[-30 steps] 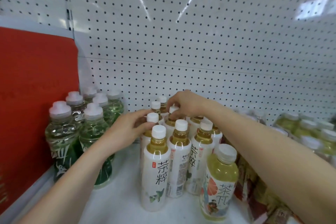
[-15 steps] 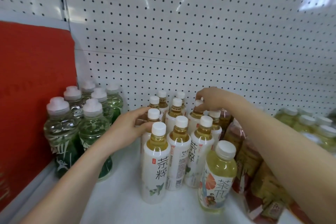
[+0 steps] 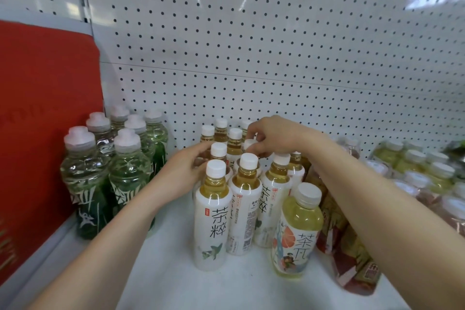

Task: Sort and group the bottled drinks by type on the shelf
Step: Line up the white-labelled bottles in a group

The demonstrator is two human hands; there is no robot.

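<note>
Several white-labelled tea bottles [image 3: 214,219] with white caps stand grouped in the middle of the white shelf [image 3: 176,272]. My left hand [image 3: 181,173] rests against the left side of the group, fingers curled round a bottle in the second row. My right hand [image 3: 271,136] reaches over the group and pinches the white cap of a tea bottle [image 3: 250,145] in a middle row. One yellow-green bottle with an illustrated label [image 3: 298,231] stands at the front right of the group.
Several green clear bottles [image 3: 85,184] stand at the left beside a red panel [image 3: 37,108]. Red-and-yellow labelled bottles [image 3: 339,234] lie under my right forearm. More green and pink bottles [image 3: 427,173] sit far right. A white pegboard wall [image 3: 251,58] backs the shelf.
My right hand has moved left from the rear right bottle to a cap nearer the middle of the group. My left hand has stayed against the group's left side.
</note>
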